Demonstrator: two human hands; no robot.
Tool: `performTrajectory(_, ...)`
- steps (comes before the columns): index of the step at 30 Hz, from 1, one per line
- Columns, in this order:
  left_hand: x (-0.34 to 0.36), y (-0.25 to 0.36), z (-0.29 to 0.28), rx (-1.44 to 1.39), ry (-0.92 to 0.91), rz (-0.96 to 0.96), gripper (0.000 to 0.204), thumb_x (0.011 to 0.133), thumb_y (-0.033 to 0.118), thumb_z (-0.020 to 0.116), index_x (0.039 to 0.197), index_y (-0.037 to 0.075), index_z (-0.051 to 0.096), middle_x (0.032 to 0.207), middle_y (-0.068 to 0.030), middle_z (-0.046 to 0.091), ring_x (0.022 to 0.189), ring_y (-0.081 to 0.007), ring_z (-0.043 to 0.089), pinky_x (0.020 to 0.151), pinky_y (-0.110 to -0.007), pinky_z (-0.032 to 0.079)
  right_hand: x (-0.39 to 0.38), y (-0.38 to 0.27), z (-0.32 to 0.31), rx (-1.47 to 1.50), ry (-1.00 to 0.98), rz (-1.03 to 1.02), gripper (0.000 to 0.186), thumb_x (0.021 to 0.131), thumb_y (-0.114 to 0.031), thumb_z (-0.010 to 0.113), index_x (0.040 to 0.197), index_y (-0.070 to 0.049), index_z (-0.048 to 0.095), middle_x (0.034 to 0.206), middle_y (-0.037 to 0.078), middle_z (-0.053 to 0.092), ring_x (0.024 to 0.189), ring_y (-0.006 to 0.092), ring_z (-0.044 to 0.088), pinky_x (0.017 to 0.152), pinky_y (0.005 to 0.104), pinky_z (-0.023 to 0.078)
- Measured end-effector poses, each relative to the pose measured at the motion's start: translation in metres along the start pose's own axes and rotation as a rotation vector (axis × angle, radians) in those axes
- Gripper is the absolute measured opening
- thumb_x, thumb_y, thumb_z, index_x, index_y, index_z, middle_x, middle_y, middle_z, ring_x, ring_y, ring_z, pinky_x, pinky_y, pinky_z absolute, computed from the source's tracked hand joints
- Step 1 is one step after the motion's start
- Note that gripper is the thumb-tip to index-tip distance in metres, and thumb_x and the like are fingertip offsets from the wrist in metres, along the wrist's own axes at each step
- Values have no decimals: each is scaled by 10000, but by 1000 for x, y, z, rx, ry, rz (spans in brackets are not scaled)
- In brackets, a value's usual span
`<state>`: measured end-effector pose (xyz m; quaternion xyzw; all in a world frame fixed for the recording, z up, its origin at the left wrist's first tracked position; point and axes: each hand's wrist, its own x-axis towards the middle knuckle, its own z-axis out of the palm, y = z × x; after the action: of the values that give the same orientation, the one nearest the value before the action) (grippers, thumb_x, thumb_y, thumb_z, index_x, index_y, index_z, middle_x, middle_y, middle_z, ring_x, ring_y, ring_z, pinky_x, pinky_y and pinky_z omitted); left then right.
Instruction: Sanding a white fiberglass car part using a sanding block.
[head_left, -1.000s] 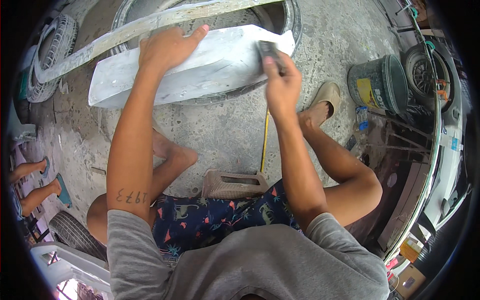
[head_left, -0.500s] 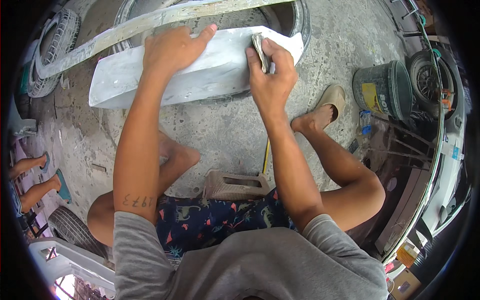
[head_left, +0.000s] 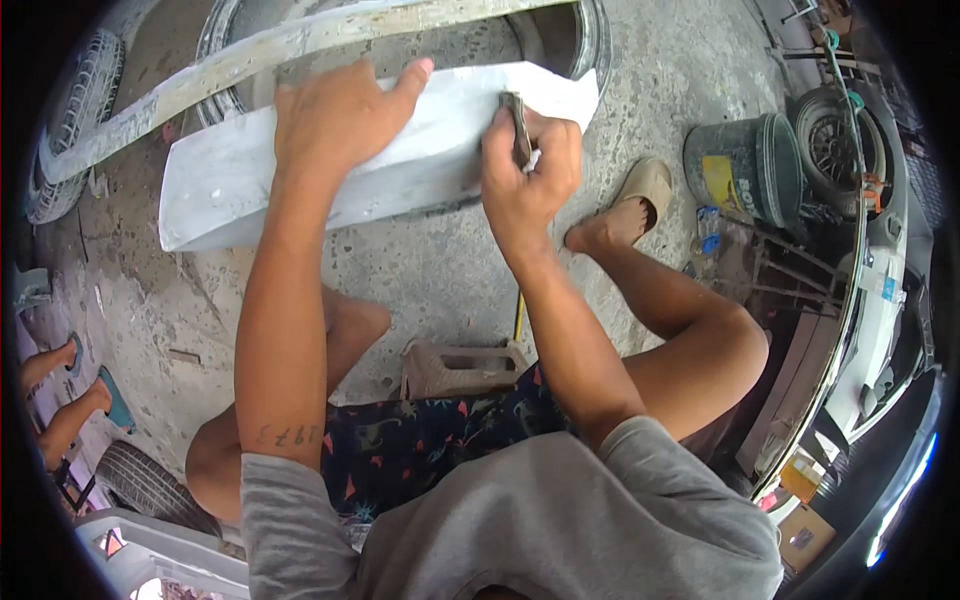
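While left hand (head_left: 335,125) spreads over crosswise panel (head_left: 440,130), tip (head_left: 583,92) rightward, right hand (head_left: 530,185) pinches pad (head_left: 521,130).

Sits low, with knees (head_left: 740,345) bent and spread outward. Extends left forearm (head_left: 285,310) forward, nearly straight at the elbow. Sets left hand (head_left: 335,122) palm down, with fingers bent out of sight and thumb angled off to the right. Extends right forearm (head_left: 580,330) forward and inward, toward the left. Holds right hand (head_left: 530,180) in a pinch, apart from the other, with thumb opposed to curled fingers.
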<state>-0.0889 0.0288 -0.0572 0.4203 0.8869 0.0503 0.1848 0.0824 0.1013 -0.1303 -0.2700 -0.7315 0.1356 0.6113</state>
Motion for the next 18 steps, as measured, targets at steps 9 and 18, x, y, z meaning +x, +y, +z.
performTrajectory(9, 3, -3, 1, -17, -8, 2, 961, 935, 805, 358, 1371, -8, 628, 1364, -273, 631, 1329, -391, 574, 1156, -558, 332, 1, -11, 2, 3, -19, 97, 238, 806, -52, 787, 727, -15, 565, 746, 133, 591, 626, 311, 542, 603, 431, 425)
performTrajectory(18, 1, -3, 8, 3, 15, 20, 933, 937, 793, 370, 1341, 1, 654, 1280, -268, 681, 1283, -392, 606, 1133, -556, 351, 5, -3, 3, -69, -47, 187, 358, 825, -104, 823, 690, -14, 503, 675, 135, 507, 611, 263, 509, 587, 395, 408)
